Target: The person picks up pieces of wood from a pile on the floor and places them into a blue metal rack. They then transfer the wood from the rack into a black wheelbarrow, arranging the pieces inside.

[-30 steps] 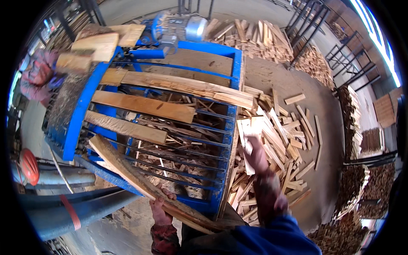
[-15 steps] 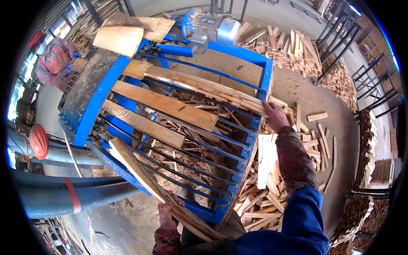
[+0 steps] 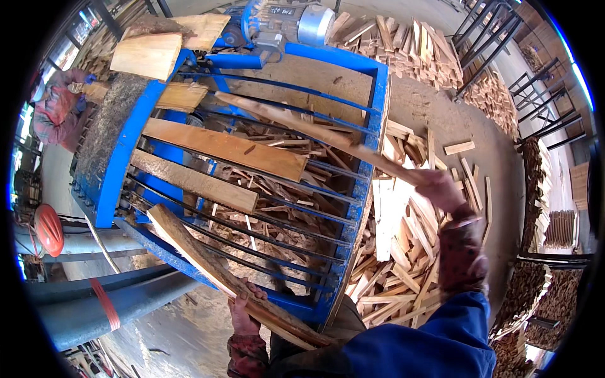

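Note:
My left hand [image 3: 246,309] is closed round a long bark-edged board [image 3: 208,261], which slants across the near left edge of the blue machine frame [image 3: 372,151]. In my right hand [image 3: 440,189] is the near end of a long thin wood strip [image 3: 315,130]; the fingers are blurred. That strip reaches over the frame's right edge, its far end above the black bars. Between my hands, a smooth orange-brown board [image 3: 227,148] and a rougher board [image 3: 195,181] lie on the bars. A shorter board [image 3: 181,96] sticks out from the blue crossbar.
Offcuts [image 3: 403,246] are heaped beyond the frame's right side, with more beneath the bars. Wide boards [image 3: 148,53] lie on top near the motor [image 3: 287,24]. At the far left a co-worker [image 3: 60,107] handles wood. A large pipe [image 3: 142,299] runs along the left.
My right hand has pulled the wood strip to the right and toward me, off the boards and past the frame edge. My left hand still grips its board. The view has shifted slightly.

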Action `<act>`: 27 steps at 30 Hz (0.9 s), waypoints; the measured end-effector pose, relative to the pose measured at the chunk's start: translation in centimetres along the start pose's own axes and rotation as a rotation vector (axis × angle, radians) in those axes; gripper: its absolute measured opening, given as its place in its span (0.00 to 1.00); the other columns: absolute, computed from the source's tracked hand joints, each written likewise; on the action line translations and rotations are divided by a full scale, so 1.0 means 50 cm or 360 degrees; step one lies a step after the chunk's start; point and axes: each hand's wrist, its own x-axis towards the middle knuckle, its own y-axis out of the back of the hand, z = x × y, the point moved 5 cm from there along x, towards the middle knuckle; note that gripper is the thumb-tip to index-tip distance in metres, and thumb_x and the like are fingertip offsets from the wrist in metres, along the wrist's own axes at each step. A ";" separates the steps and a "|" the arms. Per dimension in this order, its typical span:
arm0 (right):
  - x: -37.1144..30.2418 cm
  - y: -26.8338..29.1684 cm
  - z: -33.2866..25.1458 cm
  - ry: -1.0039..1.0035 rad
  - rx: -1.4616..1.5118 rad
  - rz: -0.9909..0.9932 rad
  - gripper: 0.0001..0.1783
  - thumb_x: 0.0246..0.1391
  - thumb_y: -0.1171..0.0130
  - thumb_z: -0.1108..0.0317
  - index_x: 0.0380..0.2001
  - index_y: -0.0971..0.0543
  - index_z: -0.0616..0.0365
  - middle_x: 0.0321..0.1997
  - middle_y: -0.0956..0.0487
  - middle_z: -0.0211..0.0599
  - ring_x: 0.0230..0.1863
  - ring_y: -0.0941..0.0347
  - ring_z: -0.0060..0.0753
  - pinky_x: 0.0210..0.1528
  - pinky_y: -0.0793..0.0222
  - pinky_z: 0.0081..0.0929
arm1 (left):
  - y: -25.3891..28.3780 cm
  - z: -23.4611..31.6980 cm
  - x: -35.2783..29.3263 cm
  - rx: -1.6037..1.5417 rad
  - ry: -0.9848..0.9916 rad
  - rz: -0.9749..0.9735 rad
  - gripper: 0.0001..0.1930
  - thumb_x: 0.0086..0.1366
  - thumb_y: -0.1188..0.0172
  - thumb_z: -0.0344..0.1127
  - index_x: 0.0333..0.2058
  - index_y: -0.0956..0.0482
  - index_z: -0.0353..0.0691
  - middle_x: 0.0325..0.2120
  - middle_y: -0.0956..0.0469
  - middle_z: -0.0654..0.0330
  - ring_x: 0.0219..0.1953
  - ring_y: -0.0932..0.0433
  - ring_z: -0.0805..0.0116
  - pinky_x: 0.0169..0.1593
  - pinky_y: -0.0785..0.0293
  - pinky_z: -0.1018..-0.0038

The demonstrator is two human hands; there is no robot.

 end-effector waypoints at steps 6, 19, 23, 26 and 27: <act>-0.036 0.134 -0.062 -0.1487 0.1537 -0.0278 0.08 0.42 0.37 0.74 0.17 0.26 0.53 0.44 0.21 0.37 0.61 0.39 0.37 0.62 0.43 0.25 | 0.029 0.003 -0.002 -0.0001 0.0027 0.0009 0.26 0.55 0.34 0.36 0.50 0.32 0.37 0.33 0.29 0.60 0.34 0.29 0.67 0.41 0.30 0.66; -0.234 0.297 -0.055 -0.0959 0.0355 0.0061 0.07 0.40 0.34 0.79 0.28 0.18 0.62 0.21 0.25 0.20 0.25 0.31 0.13 0.25 0.36 0.16 | 0.042 0.005 0.010 0.0056 0.0125 -0.0071 0.25 0.55 0.35 0.38 0.49 0.32 0.37 0.33 0.29 0.61 0.32 0.30 0.68 0.41 0.31 0.66; -0.422 0.159 -0.015 -0.1424 0.0689 0.0173 0.19 0.37 0.31 0.77 0.38 0.20 0.66 0.29 0.22 0.28 0.32 0.28 0.19 0.34 0.30 0.21 | 0.031 -0.003 0.012 0.0147 0.0113 -0.0173 0.19 0.63 0.45 0.41 0.48 0.32 0.37 0.33 0.32 0.62 0.32 0.32 0.70 0.41 0.34 0.69; -0.486 0.002 -0.016 -0.1709 0.0820 0.0054 0.21 0.39 0.31 0.68 0.38 0.22 0.66 0.30 0.24 0.27 0.31 0.30 0.20 0.32 0.35 0.19 | 0.014 -0.002 0.007 0.0193 0.0090 -0.0197 0.19 0.64 0.46 0.43 0.47 0.31 0.36 0.32 0.32 0.62 0.32 0.33 0.70 0.41 0.34 0.70; -0.499 -0.043 -0.016 -0.1667 0.0873 0.0087 0.18 0.40 0.33 0.67 0.36 0.22 0.65 0.29 0.26 0.24 0.31 0.32 0.19 0.33 0.36 0.19 | 0.014 -0.001 0.004 0.0243 0.0084 -0.0161 0.19 0.65 0.46 0.44 0.47 0.31 0.36 0.32 0.33 0.61 0.32 0.33 0.70 0.41 0.34 0.70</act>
